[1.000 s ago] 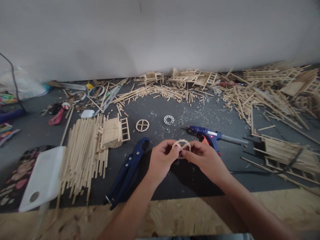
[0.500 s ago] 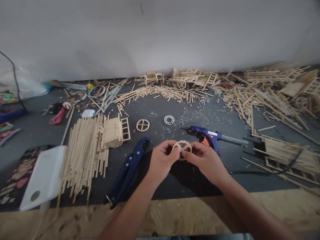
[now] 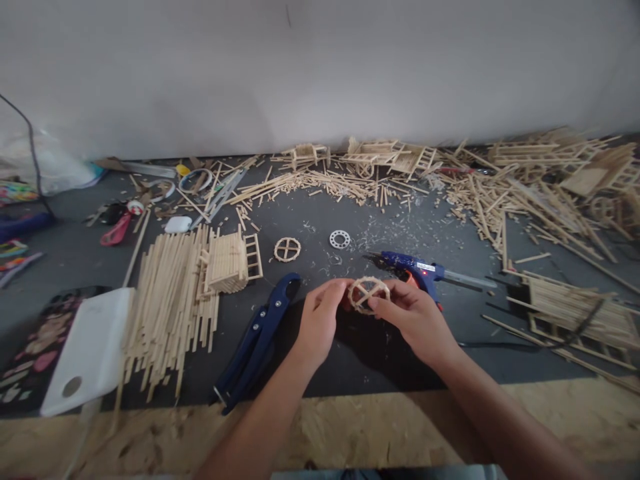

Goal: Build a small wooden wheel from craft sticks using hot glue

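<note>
Just above the table's front part, a small wooden wheel (image 3: 369,295) with crossed spokes is between my hands. My right hand (image 3: 417,317) pinches its right side, thumb on the front and fingers behind. My left hand (image 3: 320,317) has its curled fingers at the left rim, and its thumb lies along the index finger; the fingertips are partly hidden. Beyond my hands lie a similar wooden wheel (image 3: 287,249) and a white ring with holes (image 3: 340,239). A blue glue gun (image 3: 417,267) with a lit red light lies right of them, a clear glue stick in its back.
A blue pipe cutter (image 3: 257,340) lies left of my left forearm. Farther left are a bundle of wooden sticks (image 3: 167,313), a small stick-built model (image 3: 227,263) and a white power bank-like slab (image 3: 90,350). Cut sticks (image 3: 340,187) and stick models (image 3: 580,310) spread along the back and right.
My left thumb has come off the wheel's middle and moved up to the left. The wheel is turned slightly and shows more fully in my right hand.
</note>
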The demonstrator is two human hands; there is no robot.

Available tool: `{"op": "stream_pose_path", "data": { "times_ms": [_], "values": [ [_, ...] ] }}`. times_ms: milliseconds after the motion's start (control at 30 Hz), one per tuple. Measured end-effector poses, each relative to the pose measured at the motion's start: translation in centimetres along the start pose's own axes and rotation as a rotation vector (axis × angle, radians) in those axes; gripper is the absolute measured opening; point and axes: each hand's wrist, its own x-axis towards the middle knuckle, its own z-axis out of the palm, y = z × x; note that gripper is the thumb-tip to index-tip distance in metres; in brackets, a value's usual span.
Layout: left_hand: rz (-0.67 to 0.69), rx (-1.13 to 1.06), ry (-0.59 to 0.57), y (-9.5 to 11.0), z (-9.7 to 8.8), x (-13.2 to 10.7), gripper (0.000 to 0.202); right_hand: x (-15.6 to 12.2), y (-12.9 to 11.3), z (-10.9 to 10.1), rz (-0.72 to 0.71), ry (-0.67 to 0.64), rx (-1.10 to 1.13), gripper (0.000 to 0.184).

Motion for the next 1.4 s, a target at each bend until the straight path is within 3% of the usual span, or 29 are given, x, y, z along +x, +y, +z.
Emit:
{"op": "stream_pose_path", "data": {
  "times_ms": [300,667,1400],
  "values": [
    [-0.021,0.013,0.044,-0.1,0.0,-0.1,0.029,0.1,0.3,0.0,-0.010,0.003,0.022,0.021],
    [-0.007,-0.015,0.082,0.7,0.4,-0.2,0.019,0.0,1.1,-0.5,-0.063,-0.015,0.276,0.015],
    [-0.020,0.054,0.099,0.4,0.4,0.0,0.018,0.3,1.8,-0.3,-0.025,-0.080,0.341,0.012]
  ]
}}
